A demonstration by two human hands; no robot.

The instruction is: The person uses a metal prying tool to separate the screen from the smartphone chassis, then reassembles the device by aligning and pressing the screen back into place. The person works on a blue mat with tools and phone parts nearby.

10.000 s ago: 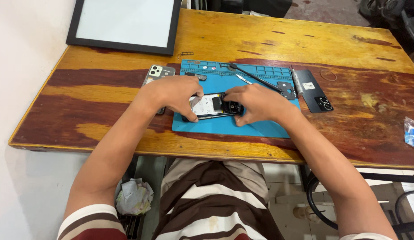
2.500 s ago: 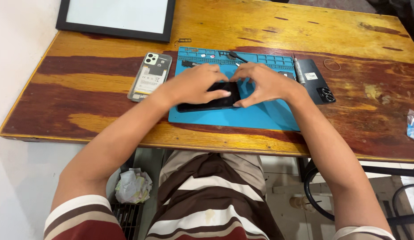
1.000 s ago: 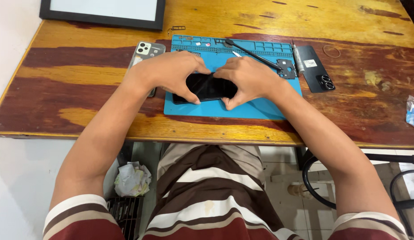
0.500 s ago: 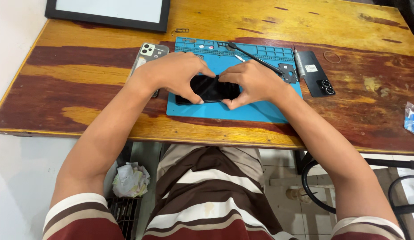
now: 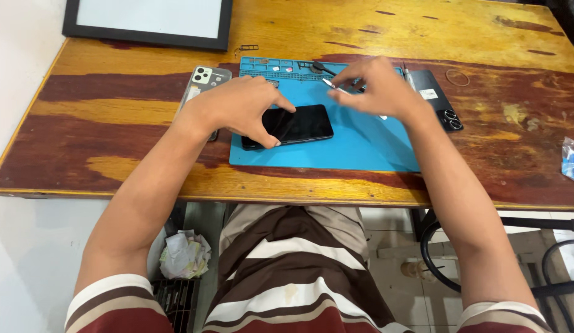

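A black phone (image 5: pixel 297 124) lies screen up on a blue work mat (image 5: pixel 361 148) on the wooden table. My left hand (image 5: pixel 234 108) grips the phone's left end, thumb on the near edge and index finger on the far edge. My right hand (image 5: pixel 376 89) has left the phone and hovers over the mat's far edge. Its curled fingertips rest on a thin metal tool (image 5: pixel 331 84) lying slantwise there. Whether the fingers pinch the tool is hidden.
A phone in a clear case (image 5: pixel 202 80) lies left of the mat, and a dark phone back (image 5: pixel 440 102) lies to its right. A rubber ring (image 5: pixel 458 77), a black-framed white board (image 5: pixel 148 21) and a blue packet (image 5: pixel 572 161) are also on the table (image 5: pixel 102 123).
My right hand let go of the phone and moved up to the tool at the mat's far edge. The left hand stays on the phone, which now shows fully.
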